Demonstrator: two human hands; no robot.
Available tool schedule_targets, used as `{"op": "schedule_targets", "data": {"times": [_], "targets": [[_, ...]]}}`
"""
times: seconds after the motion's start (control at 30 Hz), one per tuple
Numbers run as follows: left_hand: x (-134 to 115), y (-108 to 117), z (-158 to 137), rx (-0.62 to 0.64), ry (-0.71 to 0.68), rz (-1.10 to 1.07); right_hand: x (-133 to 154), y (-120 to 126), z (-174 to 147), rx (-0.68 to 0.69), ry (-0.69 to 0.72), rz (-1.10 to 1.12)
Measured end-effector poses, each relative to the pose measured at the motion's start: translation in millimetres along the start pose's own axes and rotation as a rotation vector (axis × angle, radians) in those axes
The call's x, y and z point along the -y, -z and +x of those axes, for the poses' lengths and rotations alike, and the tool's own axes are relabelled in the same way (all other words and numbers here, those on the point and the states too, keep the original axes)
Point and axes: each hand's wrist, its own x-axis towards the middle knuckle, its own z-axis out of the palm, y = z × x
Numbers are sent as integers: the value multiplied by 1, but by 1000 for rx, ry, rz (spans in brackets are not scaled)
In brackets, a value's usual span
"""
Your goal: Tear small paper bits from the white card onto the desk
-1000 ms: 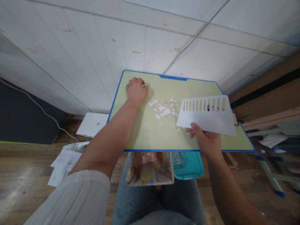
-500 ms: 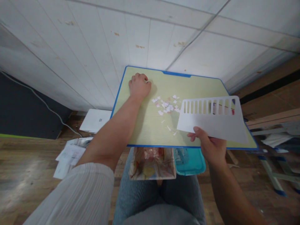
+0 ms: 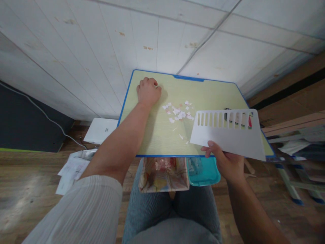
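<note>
At the far left of the yellow-green tabletop [image 3: 157, 135], my left hand [image 3: 149, 90] rests with its fingers curled; whatever they may hold is hidden. A white sheet with a row of cut-out slots [image 3: 228, 142] is gripped by its lower edge in my right hand [image 3: 227, 162], thumb on top. It hovers tilted over the right part of the tabletop. Small white paper scraps [image 3: 180, 114] lie scattered between my hands, a few thin slivers nearer the front edge. Through the slots, dark and red items show behind the sheet, too covered to name.
Below the front edge, a patterned box [image 3: 165, 184] with pinkish bits inside sits beside a turquoise tray [image 3: 205, 176]. A white panelled wall [image 3: 142, 40] borders the table at the back. Left on the floor are a white flat object [image 3: 100, 130] and papers [image 3: 72, 173].
The slotted sheet has tilted slightly, its slotted edge dropping a little and more of the items behind it showing. My left hand stays in place; the whole view has shifted slightly.
</note>
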Motion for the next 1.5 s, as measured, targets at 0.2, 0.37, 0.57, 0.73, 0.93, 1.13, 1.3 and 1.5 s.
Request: {"op": "schedule_targets", "data": {"times": [0.2,0.37,0.57,0.73,0.93,1.13,1.3,1.5], "targets": [[1,-1,0,-8,-3,-33,-2,7,1,76,-24,-13],[3,-3,2,-5,13,-72,-8,28,12,-52,-51,-52],[2,-2,1,-6,-9,-35,-4,16,10,-33,-31,-18],[0,0,-1,0,-9,-32,0,1,1,49,-34,-16],[3,-4,2,-3,7,-68,-2,14,7,31,-30,-51],[4,-5,3,-3,8,-97,0,51,16,119,-2,-132],[4,-4,3,0,1,-91,3,58,19,142,-24,-118],[-1,1,0,3,-4,-35,0,54,20,161,-80,-27]]}}
